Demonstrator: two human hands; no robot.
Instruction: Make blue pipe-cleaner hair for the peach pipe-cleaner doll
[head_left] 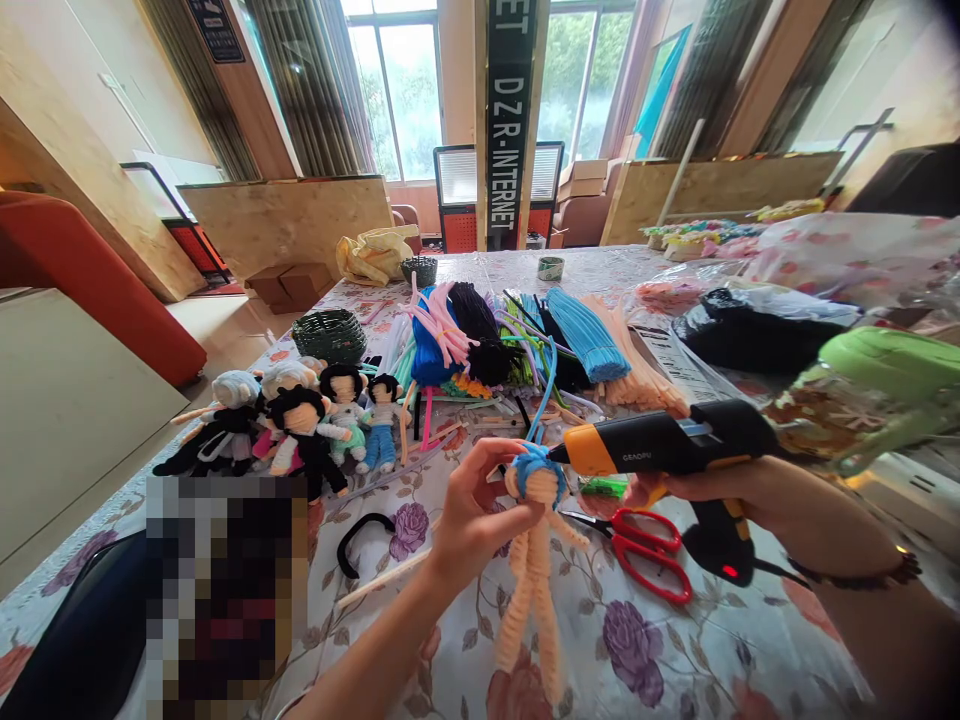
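Between the fingers and thumb of my left hand (pixel 480 510) is the head of a peach pipe-cleaner doll (pixel 534 570), its legs hanging down over the table. Blue pipe cleaner (pixel 536 460) covers the top of the head, and a long blue strand rises from it. My right hand (pixel 697 485) grips a black and orange glue gun (pixel 637 443), whose nozzle touches or nearly touches the blue hair. A red light glows at the base of its handle. Red-handled scissors (pixel 652 550) lie just below the gun. A curved black pipe cleaner (pixel 360 540) rests left of my left hand.
Finished dolls (pixel 300 420) sit together at the left. Bundles of coloured pipe cleaners (pixel 585 335) lie across the middle, behind the doll. A dark woven basket (pixel 328 335) and a tape roll (pixel 550 268) stand farther back. Plastic bags and a green pouch (pixel 885 375) crowd the right side.
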